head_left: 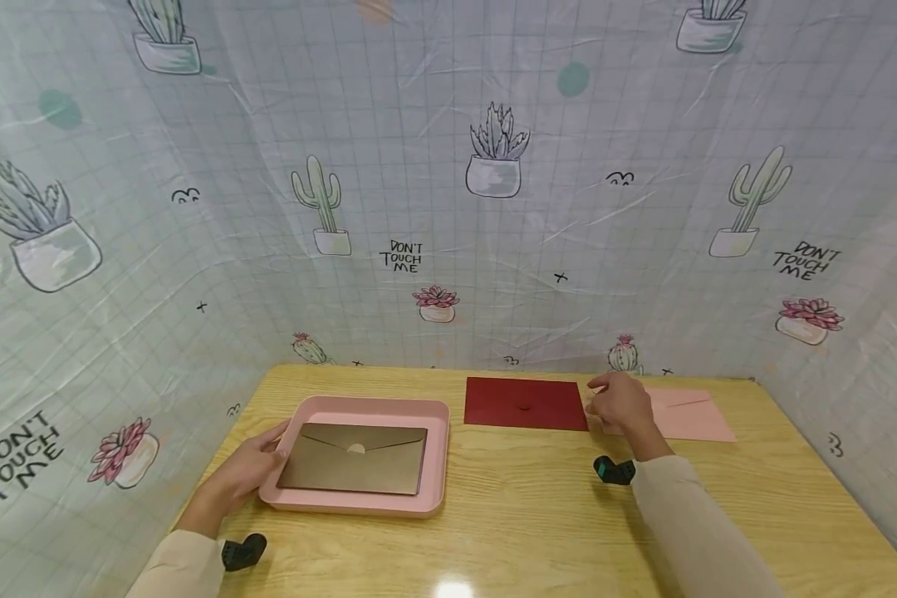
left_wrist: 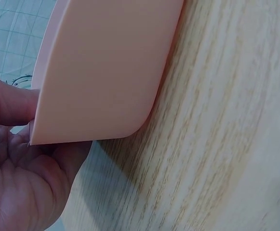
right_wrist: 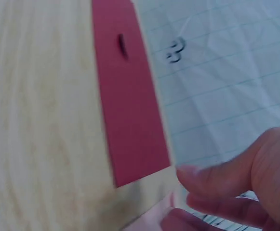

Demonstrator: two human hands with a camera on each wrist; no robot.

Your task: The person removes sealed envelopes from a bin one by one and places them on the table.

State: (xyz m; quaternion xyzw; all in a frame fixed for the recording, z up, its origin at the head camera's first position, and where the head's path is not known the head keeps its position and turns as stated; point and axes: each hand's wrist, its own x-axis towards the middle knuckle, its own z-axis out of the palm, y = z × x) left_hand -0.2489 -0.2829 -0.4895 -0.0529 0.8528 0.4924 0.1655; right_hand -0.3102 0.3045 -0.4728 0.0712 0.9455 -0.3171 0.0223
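My left hand point(head_left: 248, 469) grips the left side of a pink tray point(head_left: 355, 503), thumb at the rim and fingers against the outer wall point(left_wrist: 96, 72). Lying in the tray is a gold-brown envelope point(head_left: 344, 469) with a pale round seal. My right hand point(head_left: 624, 407) hovers over the left end of a light pink envelope point(head_left: 695, 419), its thumb and fingers apart with nothing seen between them. Just left of that hand a dark red envelope point(head_left: 523, 404) lies flat; its near end also shows in the right wrist view. Contact with the pink envelope cannot be made out.
The wooden table point(head_left: 516, 515) carries everything. A cloth point(head_left: 419, 208) printed with cacti hangs behind it and on both sides, close to the table's back edge. Black devices point(head_left: 615, 471) sit at both wrists.
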